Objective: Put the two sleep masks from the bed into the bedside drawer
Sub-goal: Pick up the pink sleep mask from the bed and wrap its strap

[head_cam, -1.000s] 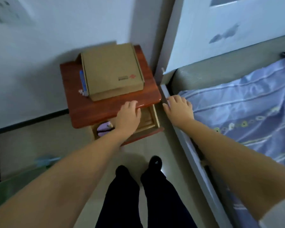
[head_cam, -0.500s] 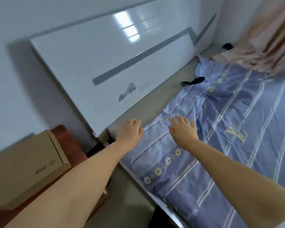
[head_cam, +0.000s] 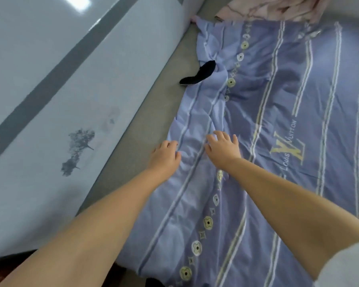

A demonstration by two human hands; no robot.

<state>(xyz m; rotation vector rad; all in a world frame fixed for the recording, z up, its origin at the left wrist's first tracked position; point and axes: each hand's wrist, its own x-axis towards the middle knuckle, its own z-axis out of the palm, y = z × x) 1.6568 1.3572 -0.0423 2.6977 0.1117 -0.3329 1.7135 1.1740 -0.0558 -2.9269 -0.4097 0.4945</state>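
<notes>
Striped lilac quilt (head_cam: 278, 100) covered centre | glossy white headboard (head_cam: 50, 79) at 9 o'clock | pink fabric (head_cam: 267, 7) at 1 o'clock

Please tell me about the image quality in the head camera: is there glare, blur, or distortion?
Head view: a bright glare patch sits on the glossy headboard at the top left; wide-angle bending curves the straight stripes of the blue sheet; the forearms near the lens look soft and oversized, while the left hand, right hand and black sleep mask are fairly sharp.

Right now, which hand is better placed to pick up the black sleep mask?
Right hand, marginally: it lies further up the blanket, slightly nearer the black sleep mask. The left hand rests lower. Both are empty.
</notes>
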